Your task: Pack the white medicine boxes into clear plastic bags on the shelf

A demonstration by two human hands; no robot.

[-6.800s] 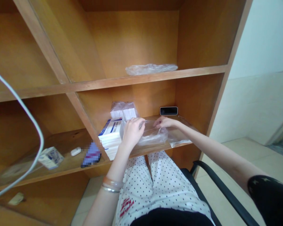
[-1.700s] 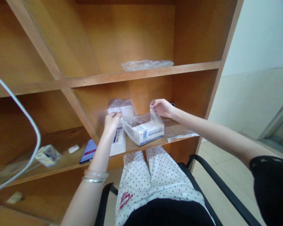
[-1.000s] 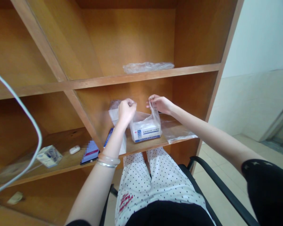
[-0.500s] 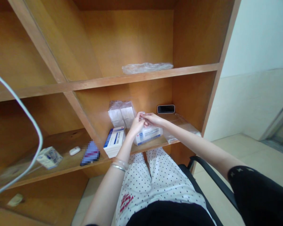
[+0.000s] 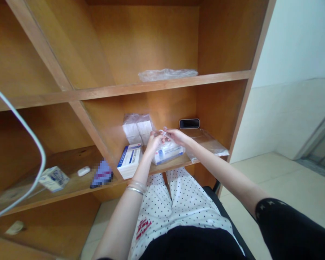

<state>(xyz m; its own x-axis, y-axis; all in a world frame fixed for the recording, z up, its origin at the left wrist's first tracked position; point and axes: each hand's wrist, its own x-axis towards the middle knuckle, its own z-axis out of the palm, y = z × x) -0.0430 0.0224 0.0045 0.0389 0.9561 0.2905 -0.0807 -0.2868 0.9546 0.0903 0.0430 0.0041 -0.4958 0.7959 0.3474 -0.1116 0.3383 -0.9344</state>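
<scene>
A clear plastic bag (image 5: pixel 170 145) wraps white-and-blue boxes (image 5: pixel 169 155) on the shelf in front of me. Both hands meet at the bag's gathered top. My left hand (image 5: pixel 155 140), bangles on its wrist, pinches one side of the plastic. From the right, my right hand (image 5: pixel 174 134) closes its fingers on a twisted end that pokes up. The exact finger grip is small and partly hidden. Just left of the bag stands a stack of white-and-blue boxes (image 5: pixel 130 160). Behind my left hand sit white packs in clear film (image 5: pixel 137 127).
A phone (image 5: pixel 189 124) leans at the back right, near flat clear plastic bags (image 5: pixel 209 146). Crumpled plastic (image 5: pixel 168 74) lies on the shelf above. The left compartment holds a small carton (image 5: pixel 54 178) and a white oval item (image 5: pixel 83 171). A white cable (image 5: pixel 29 126) hangs at left.
My hands have drawn slightly apart, and a twisted end of the bag now shows between them. The view has shifted a little; the shelf items stay in place.
</scene>
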